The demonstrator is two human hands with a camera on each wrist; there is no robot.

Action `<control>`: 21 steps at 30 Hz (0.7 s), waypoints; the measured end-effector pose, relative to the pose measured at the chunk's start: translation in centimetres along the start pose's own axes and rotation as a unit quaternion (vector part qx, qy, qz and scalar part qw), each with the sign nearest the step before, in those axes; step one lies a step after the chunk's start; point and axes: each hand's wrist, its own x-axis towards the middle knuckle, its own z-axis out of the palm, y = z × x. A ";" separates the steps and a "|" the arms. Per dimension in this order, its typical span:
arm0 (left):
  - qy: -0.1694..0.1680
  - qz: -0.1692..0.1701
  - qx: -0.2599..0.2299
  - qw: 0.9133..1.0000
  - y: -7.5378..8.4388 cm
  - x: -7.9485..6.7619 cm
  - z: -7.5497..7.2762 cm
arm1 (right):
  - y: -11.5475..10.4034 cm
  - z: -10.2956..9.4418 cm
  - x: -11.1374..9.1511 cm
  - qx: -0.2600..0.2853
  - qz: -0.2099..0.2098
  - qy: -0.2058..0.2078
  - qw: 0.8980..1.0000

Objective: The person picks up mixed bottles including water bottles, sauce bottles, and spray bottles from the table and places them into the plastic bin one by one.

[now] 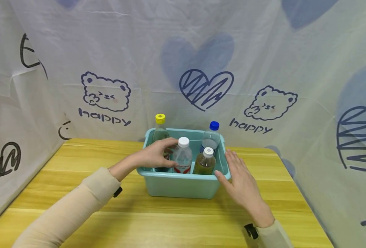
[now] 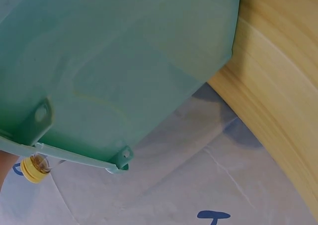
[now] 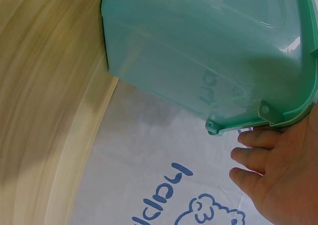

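Note:
A light teal plastic bin (image 1: 183,186) holds several bottles. My left hand (image 1: 155,153) reaches over its left side, thumb and fingers spread beside a clear bottle with a white cap (image 1: 183,156); whether they press on it is unclear. Behind that hand stands a yellow-capped bottle (image 1: 160,129), partly hidden. To the right are a bottle of brownish liquid with a white cap (image 1: 205,163) and a blue-capped bottle (image 1: 212,137). My right hand (image 1: 240,181) lies along the bin's right rim with fingers extended. In the right wrist view, its fingers (image 3: 253,158) are straight beside the rim.
The bin stands on a wood-grain table (image 1: 115,213), near its back edge. Behind and at the sides hangs a pale cloth (image 1: 155,62) printed with hearts and bears. Small tabs with holes (image 2: 42,118) stick out under the bin's rim.

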 end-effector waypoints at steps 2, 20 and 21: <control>-0.001 -0.001 0.000 1.000 0.0 0.0 0.1 | 0.0 0.0 0.0 0.001 -0.001 0.001 1.000; 0.144 0.003 0.117 0.983 1.2 -3.8 -0.9 | 0.6 -1.7 1.4 0.040 0.013 0.031 0.999; 0.165 0.002 0.140 0.976 1.2 -4.4 -1.0 | 0.8 -2.0 1.6 0.036 0.009 0.041 0.998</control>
